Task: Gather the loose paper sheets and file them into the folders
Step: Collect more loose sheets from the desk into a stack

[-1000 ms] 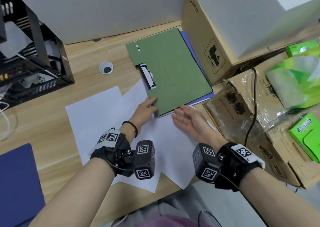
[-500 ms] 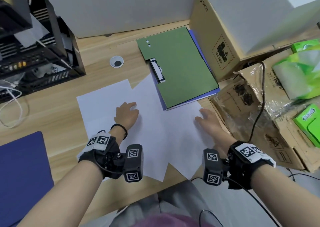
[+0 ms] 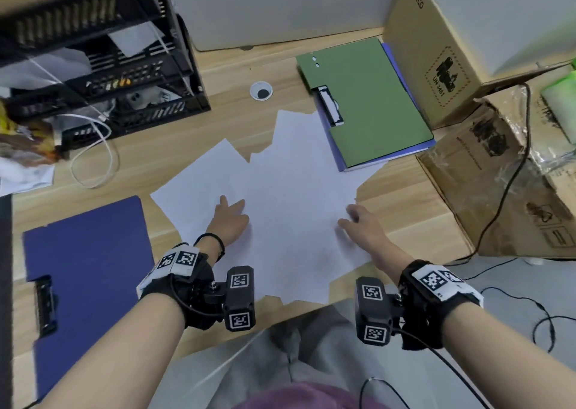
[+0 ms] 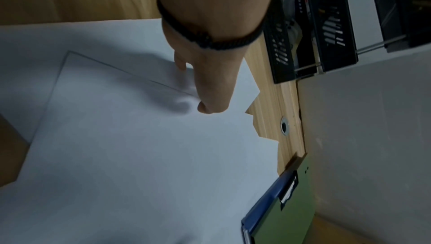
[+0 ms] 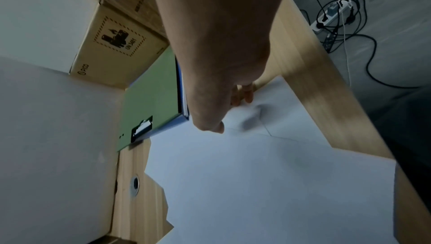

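Paper sheets point(image 3: 296, 209) lie fanned under both hands: left hand point(image 3: 229, 220) flat, fingers spread; right hand point(image 3: 361, 224) pressing at their right edge. Green folder point(image 3: 367, 103) beyond; blue folder point(image 3: 87, 271) left.

The cardboard box point(image 3: 436, 65) reads "PICO" and "UN 3481".

Head view is evenly bright, with motion blur and wide-angle bending toward 9 and 3 o'clock. Both wrist views are dimmer, bluish, soft, with faint shadows under fingers.
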`<state>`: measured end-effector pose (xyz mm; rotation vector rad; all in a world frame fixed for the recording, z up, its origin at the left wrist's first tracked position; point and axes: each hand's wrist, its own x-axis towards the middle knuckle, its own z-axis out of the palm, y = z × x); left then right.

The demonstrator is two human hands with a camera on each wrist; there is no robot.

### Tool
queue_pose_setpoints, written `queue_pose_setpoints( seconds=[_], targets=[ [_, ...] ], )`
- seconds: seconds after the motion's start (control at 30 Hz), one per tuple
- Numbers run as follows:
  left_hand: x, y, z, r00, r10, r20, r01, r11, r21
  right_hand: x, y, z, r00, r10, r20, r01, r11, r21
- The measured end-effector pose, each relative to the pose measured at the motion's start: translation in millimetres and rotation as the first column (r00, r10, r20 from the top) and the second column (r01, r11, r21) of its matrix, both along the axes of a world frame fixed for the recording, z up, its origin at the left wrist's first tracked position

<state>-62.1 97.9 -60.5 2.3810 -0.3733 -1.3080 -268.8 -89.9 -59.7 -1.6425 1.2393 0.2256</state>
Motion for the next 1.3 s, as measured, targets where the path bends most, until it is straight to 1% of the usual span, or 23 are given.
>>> queue_pose_setpoints(
  seconds=[0.13,0.27,0.37,0.4,0.47,0.5,0.57,0.63,0.67,0.73,0.77,0.8,0.93,1.0,1.17,1.23,1.3],
  targets=[
    [-1.6,39.1,-1.3,0.999,-0.041,-0.012,0.041,0.999,-0.01,12.2,38.2,0.0,1.0,0.017,0.015,-0.018,0.999,0.031],
    [-0.1,56.4,-1.3,0.997,-0.009,-0.07,0.006,0.999,-0.042,18.2,61.6,-1.8,1.0,0.02,0.02,-0.021,0.998,0.063],
    [4.8,59.7,4.1,0.995,-0.016,-0.097,0.005,0.994,-0.11,17.1,70.4,-2.6,0.997,-0.062,0.049,0.058,0.994,0.094],
    [7.0,60.1,6.8,0.994,0.015,-0.111,-0.032,0.987,-0.158,16.2,71.8,-2.9,0.993,-0.103,0.059,0.097,0.99,0.102],
    [10.2,63.5,10.6,0.979,0.131,-0.159,-0.168,0.953,-0.254,12.2,72.8,-4.7,0.98,-0.187,0.061,0.181,0.979,0.093],
    [12.1,66.8,10.9,0.97,0.183,-0.16,-0.222,0.935,-0.276,9.4,73.3,-5.1,0.974,-0.221,0.055,0.216,0.973,0.079],
    [16.8,76.4,7.8,0.959,0.267,-0.095,-0.283,0.914,-0.292,5.1,72.7,-6.8,0.963,-0.265,0.045,0.262,0.963,0.058],
    [23.1,92.4,1.7,0.928,0.371,-0.001,-0.358,0.894,-0.269,3.2,71.6,-8.6,0.965,-0.261,0.03,0.259,0.964,0.055],
    [25.4,102.1,-1.8,0.902,0.43,0.04,-0.409,0.879,-0.245,3.3,70.3,-11.0,0.965,-0.26,0.02,0.258,0.964,0.065],
    [29.0,119.9,-9.3,0.84,0.537,0.083,-0.51,0.832,-0.22,4.1,68.6,-18.8,0.976,-0.22,-0.005,0.22,0.973,0.074],
    [30.5,126.8,-12.3,0.82,0.564,0.097,-0.536,0.817,-0.211,7.7,71.2,-16.5,0.981,-0.193,-0.005,0.193,0.979,0.065],
    [31.0,131.9,-12.6,0.808,0.58,0.101,-0.554,0.808,-0.203,12.0,72.4,-19.4,0.983,-0.182,-0.003,0.182,0.981,0.062],
    [29.7,139.5,-14.2,0.764,0.645,0.022,-0.627,0.75,-0.21,23.7,77.2,-22.0,0.989,-0.147,0.014,0.146,0.987,0.072],
    [26.9,137.0,-16.2,0.763,0.646,-0.012,-0.631,0.742,-0.225,24.6,76.3,-22.9,0.992,-0.123,0.012,0.122,0.989,0.079],
    [28.5,121.7,-16.6,0.8,0.593,-0.089,-0.592,0.755,-0.282,18.6,69.0,-15.4,0.983,-0.183,0.011,0.181,0.977,0.11],
    [29.0,111.7,-12.8,0.82,0.566,-0.083,-0.565,0.778,-0.276,14.7,63.1,-12.7,0.98,-0.2,0.009,0.198,0.975,0.104],
    [33.2,100.8,-15.5,0.829,0.557,-0.046,-0.547,0.791,-0.273,9.1,53.0,-15.0,0.972,-0.233,0.011,0.23,0.966,0.115]
  ],
)
